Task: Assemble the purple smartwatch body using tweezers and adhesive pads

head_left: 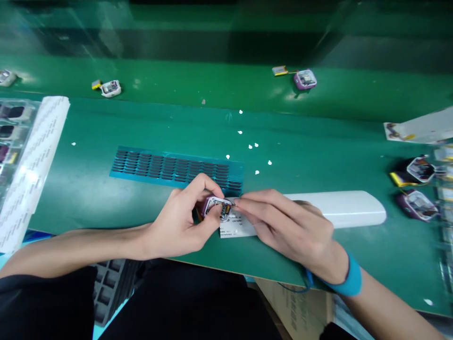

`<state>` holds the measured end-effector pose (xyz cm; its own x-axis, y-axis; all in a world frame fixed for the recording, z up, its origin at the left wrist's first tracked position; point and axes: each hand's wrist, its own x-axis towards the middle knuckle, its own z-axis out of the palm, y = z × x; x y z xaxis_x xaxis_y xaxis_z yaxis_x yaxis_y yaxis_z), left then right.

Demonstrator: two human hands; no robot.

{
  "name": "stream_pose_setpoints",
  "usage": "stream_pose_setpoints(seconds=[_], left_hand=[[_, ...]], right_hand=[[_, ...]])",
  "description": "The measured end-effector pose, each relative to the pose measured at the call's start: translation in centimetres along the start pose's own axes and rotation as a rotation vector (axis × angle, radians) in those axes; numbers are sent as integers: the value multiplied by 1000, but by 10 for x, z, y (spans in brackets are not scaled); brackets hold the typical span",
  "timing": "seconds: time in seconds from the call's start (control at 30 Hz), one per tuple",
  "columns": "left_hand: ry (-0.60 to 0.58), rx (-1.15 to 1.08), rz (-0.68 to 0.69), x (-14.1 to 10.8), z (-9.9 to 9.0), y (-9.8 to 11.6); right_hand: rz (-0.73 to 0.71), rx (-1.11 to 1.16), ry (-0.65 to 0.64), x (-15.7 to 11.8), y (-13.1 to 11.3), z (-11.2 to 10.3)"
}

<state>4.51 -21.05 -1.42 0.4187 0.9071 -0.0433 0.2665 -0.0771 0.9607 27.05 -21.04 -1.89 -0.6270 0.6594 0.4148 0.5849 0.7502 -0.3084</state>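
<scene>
My left hand (182, 222) grips a small purple device housing (216, 207) with an open face showing its white frame and inner parts, just above the green table's near edge. My right hand (283, 224) reaches in from the right, its fingertips pinched together at the housing's right edge; whatever it pinches is too small to make out. A blue strap (350, 278) circles my right wrist. Under the hands lies a white strip (339, 210) with a printed label.
A blue sheet of dark slotted pads (170, 166) lies just behind the hands. Further housings rest on the far belt (305, 79) (111, 88) and at the right (417, 204). A white liner roll (33, 160) and a tray sit at left. White dots litter the mat.
</scene>
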Motion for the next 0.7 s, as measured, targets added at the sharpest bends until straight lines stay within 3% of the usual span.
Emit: stream_pose_setpoints(seconds=[0.17, 0.43, 0.53, 0.7], left_hand=[[-11, 37, 51, -4, 2, -1], [189, 88, 186, -2, 10, -9], [178, 92, 224, 3, 6, -12], [104, 66, 218, 10, -4, -14]], right_hand=[[-103, -75, -20, -6, -3, -1], [-140, -183, 76, -10, -10, 15], [-57, -89, 71, -5, -12, 13], [217, 354, 54, 9, -14, 4]])
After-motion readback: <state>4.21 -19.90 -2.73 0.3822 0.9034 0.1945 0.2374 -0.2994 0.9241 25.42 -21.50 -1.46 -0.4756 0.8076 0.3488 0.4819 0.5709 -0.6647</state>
